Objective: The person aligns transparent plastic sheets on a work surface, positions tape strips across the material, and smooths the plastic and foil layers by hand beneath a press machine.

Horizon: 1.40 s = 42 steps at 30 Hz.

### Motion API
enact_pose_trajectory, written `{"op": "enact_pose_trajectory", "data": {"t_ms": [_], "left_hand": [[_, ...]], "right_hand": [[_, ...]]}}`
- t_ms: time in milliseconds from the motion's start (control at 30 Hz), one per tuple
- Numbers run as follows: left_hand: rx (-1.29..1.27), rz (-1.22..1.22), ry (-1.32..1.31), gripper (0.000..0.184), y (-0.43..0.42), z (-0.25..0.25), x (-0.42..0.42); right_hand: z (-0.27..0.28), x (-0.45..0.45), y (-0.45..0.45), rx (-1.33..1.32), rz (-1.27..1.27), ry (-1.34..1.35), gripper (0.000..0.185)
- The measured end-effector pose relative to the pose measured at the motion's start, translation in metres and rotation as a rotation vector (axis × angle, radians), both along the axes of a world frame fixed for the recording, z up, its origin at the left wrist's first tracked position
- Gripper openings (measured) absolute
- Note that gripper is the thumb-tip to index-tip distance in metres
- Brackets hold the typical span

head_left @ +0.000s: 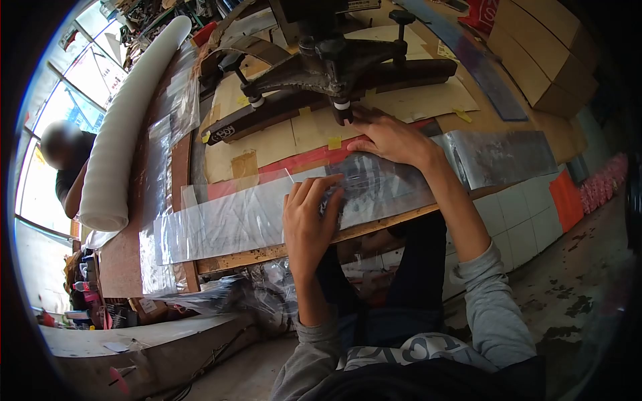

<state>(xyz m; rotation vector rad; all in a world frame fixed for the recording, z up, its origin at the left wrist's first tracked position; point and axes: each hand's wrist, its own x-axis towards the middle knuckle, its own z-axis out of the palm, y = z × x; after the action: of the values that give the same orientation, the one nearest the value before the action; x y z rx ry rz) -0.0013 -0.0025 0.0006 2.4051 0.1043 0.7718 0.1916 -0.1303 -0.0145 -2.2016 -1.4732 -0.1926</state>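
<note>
A long strip of clear plastic sheet [231,230] lies along the table's front edge. My left hand [309,217] rests over the strip with its fingers bent and the thumb apart from them; nothing shows in its grasp. Farther right, my right hand [391,139] reaches to the foot of a black metal press [334,67], fingers stretched out and thumb apart. Its fingertips are partly hidden by the press foot. Beneath the press, a dark bar [281,110] lies on tan board with yellow tape. A red strip [301,162] runs between the board and the plastic.
A large white foam roll [127,134] stands at the left, with a person [73,157] behind it. Cardboard boxes [535,53] are at the back right. More plastic film [505,157] lies at the table's right end. An orange sheet [566,202] hangs beyond it.
</note>
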Motion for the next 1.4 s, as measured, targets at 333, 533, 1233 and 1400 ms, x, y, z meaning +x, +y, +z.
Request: {"op": "enact_pose_trajectory", "data": {"t_ms": [333,533,1233,1400], "left_hand": [[0.002,-0.002,-0.013,0.018,0.001,-0.002,0.000],[0.002,0.007,-0.014,0.017,0.002,-0.003,0.001],[0.004,0.012,-0.033,0.014,0.002,-0.005,0.002],[0.012,0.019,-0.024,0.014,0.001,-0.004,0.001]], "right_hand": [[-0.003,-0.003,0.002,0.112,-0.019,0.021,0.051],[0.012,-0.015,0.001,0.036,-0.165,-0.114,0.054],[0.017,-0.017,-0.006,0.007,-0.108,0.103,0.056],[0.015,-0.017,-0.007,0.020,-0.110,0.093,0.055]]}}
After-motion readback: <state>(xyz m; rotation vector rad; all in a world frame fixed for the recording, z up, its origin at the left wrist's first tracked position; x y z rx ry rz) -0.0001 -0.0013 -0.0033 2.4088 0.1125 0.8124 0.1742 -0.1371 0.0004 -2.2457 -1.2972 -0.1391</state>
